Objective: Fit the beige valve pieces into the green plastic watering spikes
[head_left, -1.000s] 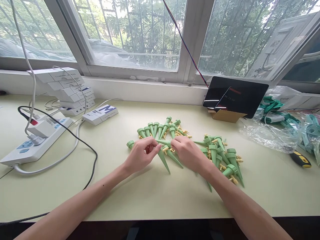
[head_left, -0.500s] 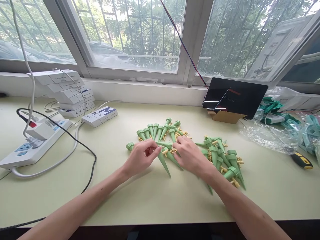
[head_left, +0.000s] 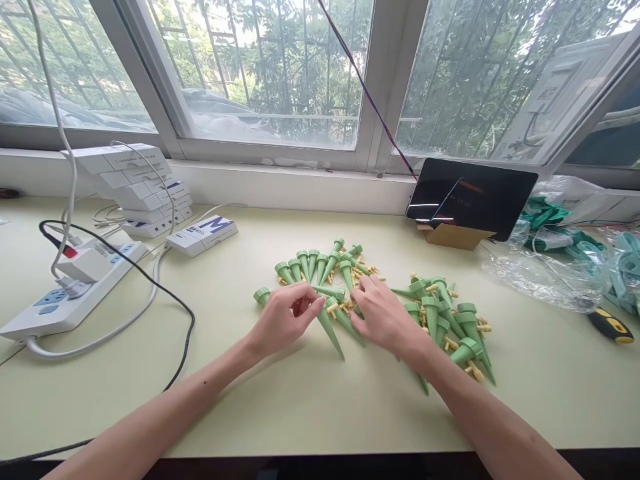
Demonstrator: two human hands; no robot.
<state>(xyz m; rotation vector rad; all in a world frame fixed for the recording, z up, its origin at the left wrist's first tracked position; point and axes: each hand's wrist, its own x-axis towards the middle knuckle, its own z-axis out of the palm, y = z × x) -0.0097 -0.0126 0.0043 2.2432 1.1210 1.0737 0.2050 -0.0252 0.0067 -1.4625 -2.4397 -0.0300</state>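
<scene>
Now left grip (head_left: 287, 319) pinches green spike (head_left: 331, 292) by its tip, axis parallel to desk (head_left: 300, 413) near edge, cap toward open-fingered right grip (head_left: 379, 313).

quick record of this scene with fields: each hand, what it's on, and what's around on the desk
surface: pale green desk below a window
left hand: fingers pinched on the tip end of a green spike
right hand: fingers spread, resting on the spike pile, green cones with yellow fittings
left side: power strip, stack of white boxes
right side: dark tablet propped on a cardboard box, clear plastic bags, yellow-black tool handle
</scene>
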